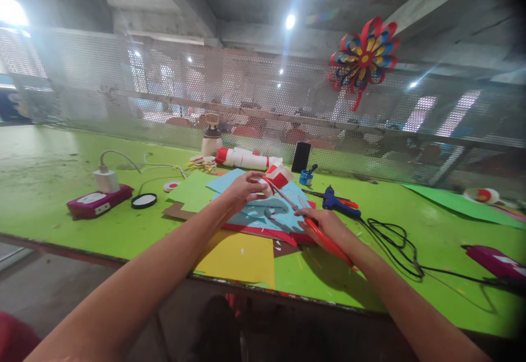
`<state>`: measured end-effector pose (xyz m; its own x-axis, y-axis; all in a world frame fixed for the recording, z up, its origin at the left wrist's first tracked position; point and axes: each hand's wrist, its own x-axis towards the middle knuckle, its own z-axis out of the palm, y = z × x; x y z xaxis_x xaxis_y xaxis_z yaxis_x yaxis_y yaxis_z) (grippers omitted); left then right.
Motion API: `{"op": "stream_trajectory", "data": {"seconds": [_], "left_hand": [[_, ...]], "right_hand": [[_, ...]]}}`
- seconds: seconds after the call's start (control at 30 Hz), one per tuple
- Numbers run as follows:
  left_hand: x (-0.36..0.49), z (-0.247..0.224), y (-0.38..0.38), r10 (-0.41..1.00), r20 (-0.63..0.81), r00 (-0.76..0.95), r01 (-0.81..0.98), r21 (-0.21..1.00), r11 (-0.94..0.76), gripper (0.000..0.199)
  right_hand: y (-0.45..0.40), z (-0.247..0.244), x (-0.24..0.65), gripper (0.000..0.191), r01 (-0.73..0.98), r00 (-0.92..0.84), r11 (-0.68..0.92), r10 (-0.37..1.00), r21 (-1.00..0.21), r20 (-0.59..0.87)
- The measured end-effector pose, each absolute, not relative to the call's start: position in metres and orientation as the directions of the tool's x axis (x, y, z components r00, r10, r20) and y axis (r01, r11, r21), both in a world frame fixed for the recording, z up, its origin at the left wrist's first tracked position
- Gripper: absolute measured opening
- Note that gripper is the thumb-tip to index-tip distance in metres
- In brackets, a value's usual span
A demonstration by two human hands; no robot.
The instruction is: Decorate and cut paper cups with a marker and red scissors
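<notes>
My left hand [246, 188] is closed on a red-and-white paper piece [280, 177], curved like a cup or tube, above the paper pile. In my right hand [326, 228] are scissors with orange-red handles [335, 247]. Their blades [287, 200] point up and left and reach the lower edge of the red-and-white piece. Light blue paper [263, 214] with cut-out shapes lies below both hands. Sheets of yellow [242, 258], pale green [195, 189] and red paper [263, 233] are stacked around it, with small white scraps on top.
A blue glue gun [339, 204] with a black cord [398, 241] lies to the right. Behind are a white-and-red tube [249, 159], a spray bottle [211, 140], a phone [301, 157] and a blue jar [306, 177]. A purple power strip [98, 202] and black-rimmed lid [143, 201] sit left.
</notes>
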<state>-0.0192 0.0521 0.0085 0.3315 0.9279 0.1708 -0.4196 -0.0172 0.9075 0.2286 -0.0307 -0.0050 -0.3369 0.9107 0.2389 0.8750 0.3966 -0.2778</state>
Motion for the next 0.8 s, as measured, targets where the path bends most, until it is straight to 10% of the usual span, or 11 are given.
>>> {"op": "stream_trajectory", "data": {"seconds": [0.8], "left_hand": [[-0.0154, 0.0063, 0.0477, 0.936, 0.195, 0.293, -0.352, 0.932, -0.084, 0.032]], "right_hand": [[-0.0333, 0.0008, 0.2236, 0.026, 0.88, -0.318, 0.372, 0.923, -0.296, 0.214]]}}
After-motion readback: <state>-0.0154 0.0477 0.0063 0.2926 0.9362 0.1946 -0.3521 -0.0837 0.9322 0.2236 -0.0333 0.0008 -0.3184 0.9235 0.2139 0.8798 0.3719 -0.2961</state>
